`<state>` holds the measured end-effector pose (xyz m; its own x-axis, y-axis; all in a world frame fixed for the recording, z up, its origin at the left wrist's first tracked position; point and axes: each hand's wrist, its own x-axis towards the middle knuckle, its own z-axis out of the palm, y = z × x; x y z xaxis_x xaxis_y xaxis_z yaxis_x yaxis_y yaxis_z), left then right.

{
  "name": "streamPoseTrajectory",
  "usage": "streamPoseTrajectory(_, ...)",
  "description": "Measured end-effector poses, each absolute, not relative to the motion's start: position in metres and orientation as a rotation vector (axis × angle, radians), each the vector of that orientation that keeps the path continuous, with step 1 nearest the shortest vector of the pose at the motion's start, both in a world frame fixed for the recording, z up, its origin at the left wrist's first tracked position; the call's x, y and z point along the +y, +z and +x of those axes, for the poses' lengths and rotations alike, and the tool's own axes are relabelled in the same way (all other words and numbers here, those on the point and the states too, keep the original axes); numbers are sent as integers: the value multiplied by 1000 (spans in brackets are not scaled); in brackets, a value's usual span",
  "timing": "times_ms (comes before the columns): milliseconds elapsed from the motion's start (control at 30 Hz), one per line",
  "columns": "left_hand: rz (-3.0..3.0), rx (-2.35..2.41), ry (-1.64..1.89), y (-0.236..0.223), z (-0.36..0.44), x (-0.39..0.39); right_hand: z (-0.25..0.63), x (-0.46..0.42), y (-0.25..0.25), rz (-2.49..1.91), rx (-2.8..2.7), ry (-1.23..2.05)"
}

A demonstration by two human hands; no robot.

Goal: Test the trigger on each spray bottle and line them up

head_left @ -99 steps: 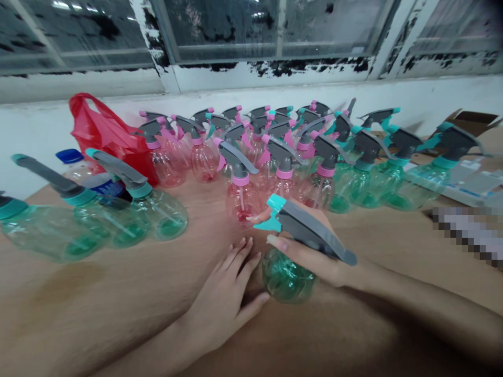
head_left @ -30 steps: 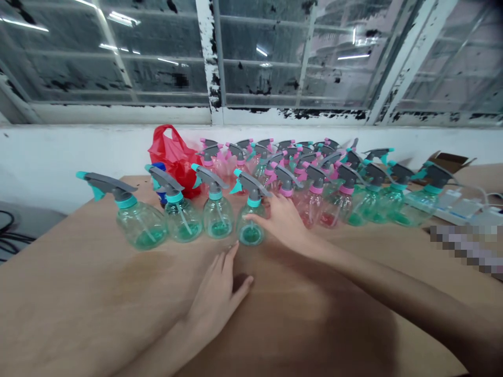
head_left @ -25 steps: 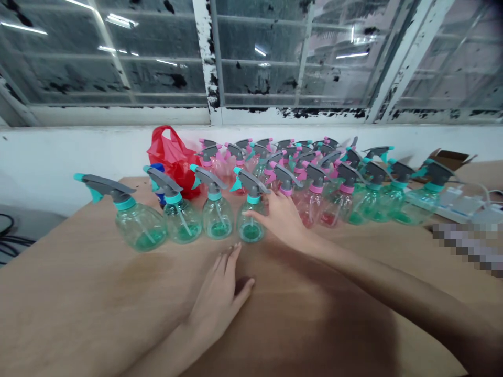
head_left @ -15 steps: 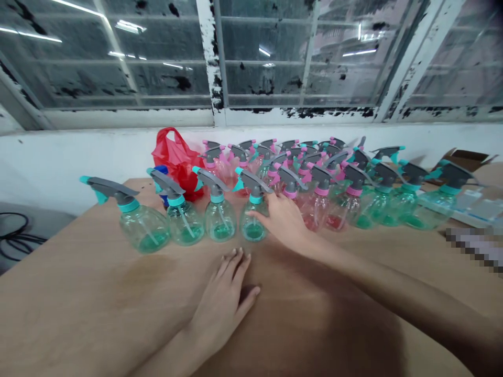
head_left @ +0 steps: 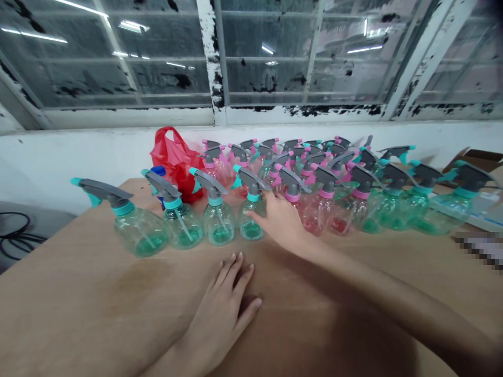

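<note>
My right hand [head_left: 283,219] is wrapped around the right side of a clear spray bottle [head_left: 251,230] with a turquoise collar, a grey trigger head and some green inside. The thumb lies across its front, while the other fingers are partly hidden behind it. The bottle stands upright on the table. Palm down on the wood, my left hand [head_left: 223,309] rests with fingers stretched out and nothing in it, just in front of that bottle. To the left stand three similar green spray bottles, the nearest one [head_left: 219,228] close beside. A pink-collared spray bottle [head_left: 314,214] stands right of my right hand.
Several more pink and turquoise spray bottles [head_left: 275,152] crowd behind, towards the wall. A red plastic bag [head_left: 176,162] and a blue-capped container [head_left: 158,172] stand at the back left. An open cardboard box [head_left: 481,157] is at the right. Black cables [head_left: 19,235] hang beyond the left table edge.
The view has shifted slightly, so the bottles look a little more spread out. My right hand stays on the same spray bottle, and my left hand stays flat on the table.
</note>
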<state>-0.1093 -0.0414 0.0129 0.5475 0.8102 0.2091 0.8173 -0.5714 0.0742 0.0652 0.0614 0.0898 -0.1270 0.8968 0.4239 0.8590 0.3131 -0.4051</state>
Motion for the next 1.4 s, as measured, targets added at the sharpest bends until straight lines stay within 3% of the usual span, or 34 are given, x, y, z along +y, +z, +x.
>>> streamPoseTrajectory(333, -2723, -1405, -507, 2, -117, -39, 120, 24, 95, -1350, -2013, 452)
streamPoseTrajectory(733, -2698, -1341, -549, 7, -120, -35, 156, 32, 88, -1573, -1828, 134)
streamPoseTrajectory(1033, -2649, -1361, -557, 6, -119, -34, 141, 58, 71, -1686, -1913, 117)
streamPoseTrajectory(1400, -2775, -1692, -893, 20, -93, -37, 152, 7, 78, -1683, -2061, 68)
